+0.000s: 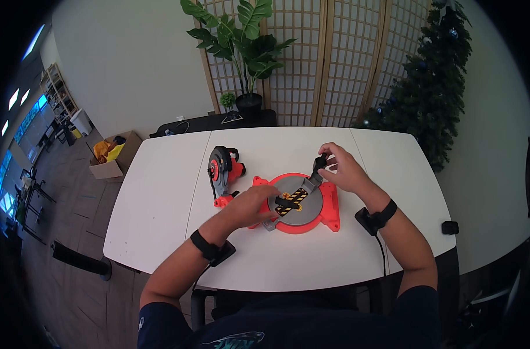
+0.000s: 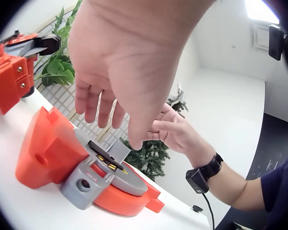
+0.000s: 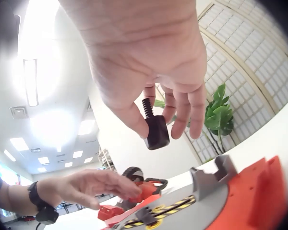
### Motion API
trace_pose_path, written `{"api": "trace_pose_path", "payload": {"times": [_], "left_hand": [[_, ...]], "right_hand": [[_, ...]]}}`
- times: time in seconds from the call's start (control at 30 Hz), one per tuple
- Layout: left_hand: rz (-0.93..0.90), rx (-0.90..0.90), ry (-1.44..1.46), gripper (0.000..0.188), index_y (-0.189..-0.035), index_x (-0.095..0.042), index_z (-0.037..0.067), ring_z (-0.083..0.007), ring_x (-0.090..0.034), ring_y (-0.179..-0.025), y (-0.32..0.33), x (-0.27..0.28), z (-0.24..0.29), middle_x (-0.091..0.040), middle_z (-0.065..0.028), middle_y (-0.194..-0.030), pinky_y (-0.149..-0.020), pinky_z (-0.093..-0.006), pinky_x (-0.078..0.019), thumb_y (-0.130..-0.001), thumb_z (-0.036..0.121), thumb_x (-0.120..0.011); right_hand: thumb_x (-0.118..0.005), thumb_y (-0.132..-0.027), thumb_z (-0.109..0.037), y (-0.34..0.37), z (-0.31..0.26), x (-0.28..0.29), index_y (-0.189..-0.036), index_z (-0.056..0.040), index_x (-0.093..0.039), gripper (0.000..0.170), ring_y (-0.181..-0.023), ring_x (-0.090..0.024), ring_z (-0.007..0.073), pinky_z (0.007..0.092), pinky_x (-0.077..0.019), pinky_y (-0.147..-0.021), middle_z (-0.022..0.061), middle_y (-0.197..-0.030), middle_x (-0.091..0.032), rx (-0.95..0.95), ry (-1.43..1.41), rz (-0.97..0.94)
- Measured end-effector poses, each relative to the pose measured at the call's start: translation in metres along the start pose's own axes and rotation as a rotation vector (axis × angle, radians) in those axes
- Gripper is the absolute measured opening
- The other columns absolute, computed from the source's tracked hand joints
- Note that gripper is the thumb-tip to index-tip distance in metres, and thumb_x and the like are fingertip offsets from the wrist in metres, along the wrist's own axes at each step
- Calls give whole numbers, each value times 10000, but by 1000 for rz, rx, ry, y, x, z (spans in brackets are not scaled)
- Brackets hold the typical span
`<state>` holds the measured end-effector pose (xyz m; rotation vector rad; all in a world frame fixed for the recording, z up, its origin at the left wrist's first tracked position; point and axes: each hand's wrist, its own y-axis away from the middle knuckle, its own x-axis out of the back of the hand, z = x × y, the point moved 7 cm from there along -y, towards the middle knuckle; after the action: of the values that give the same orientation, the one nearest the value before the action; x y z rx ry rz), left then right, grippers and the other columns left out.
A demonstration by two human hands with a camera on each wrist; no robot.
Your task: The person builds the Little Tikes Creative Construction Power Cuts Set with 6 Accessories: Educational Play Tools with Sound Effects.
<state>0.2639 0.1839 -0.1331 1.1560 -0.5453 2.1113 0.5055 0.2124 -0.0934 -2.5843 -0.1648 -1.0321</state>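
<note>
The right hand pinches a black screw above the red base, the left hand hangs loose, and the screw looks light, hard and not slippery, best held by its fat head.

A: Base?
B: Bright red-orange. Disc on it, plain grey.
A: Strip?
B: Yellow and black, diagonal stripes. Bolt, all black.
A: Saw?
B: Red-orange, grey, black.
A: Table?
B: Plain white. Wristbands, black.
A: Shirt?
B: Dark navy, pale teal print on the front.
A: Background, quick.
B: Folding screen: tan frame, whitish panels, grid pattern. Plant green, pot black. Tree dark green, ornaments blue. Box brown, orange and yellow stuff inside.
</note>
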Motion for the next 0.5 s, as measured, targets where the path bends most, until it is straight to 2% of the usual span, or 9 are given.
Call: {"api": "trace_pose_path", "payload": {"times": [0.07, 0.23, 0.37, 0.43, 0.5], "left_hand": [[-14, 6, -3, 601, -1376, -570, 80, -345, -538, -1308, 0, -5, -7, -590, -147, -1387, -1113, -427, -443, -846, 227, -811], [-21, 21, -42, 686, -1451, -535, 111, -353, -461, -1399, -3, -16, -16, -488, -131, -1523, -1166, -431, -400, -842, 266, -811], [-23, 28, -55, 688, -1450, -538, 116, -357, -453, -1404, -1, -17, -23, -470, -128, -1538, -1164, -433, -402, -840, 275, -813], [-19, 35, -50, 668, -1436, -554, 117, -348, -469, -1393, -1, -16, -24, -493, -129, -1519, -1160, -426, -407, -838, 263, -812], [0, 6, -37, 635, -1415, -574, 109, -338, -493, -1373, 0, -13, -24, -526, -128, -1489, -1154, -420, -413, -837, 235, -807]], "right_hand": [[-772, -836, -96, -2, 23, 10, -1181, -93, -558, 406, -961, -698, 227, 340, -570, -819, 107, -1109, -590, -44, 34, 51], [-785, -812, -103, 1, 83, 27, -1110, -60, -626, 340, -931, -693, 253, 349, -567, -819, 133, -1083, -613, -113, 133, 76], [-803, -762, -105, 5, 115, 22, -1072, -44, -639, 356, -879, -675, 275, 364, -562, -826, 144, -1070, -625, -180, 226, 40], [-819, -760, -63, 8, 125, 19, -1043, -35, -627, 343, -876, -694, 235, 336, -578, -796, 126, -1045, -629, -210, 305, -11], [-824, -752, -66, 9, 130, 15, -1035, -36, -630, 345, -879, -691, 239, 341, -574, -796, 126, -1040, -638, -224, 329, -32]]}}
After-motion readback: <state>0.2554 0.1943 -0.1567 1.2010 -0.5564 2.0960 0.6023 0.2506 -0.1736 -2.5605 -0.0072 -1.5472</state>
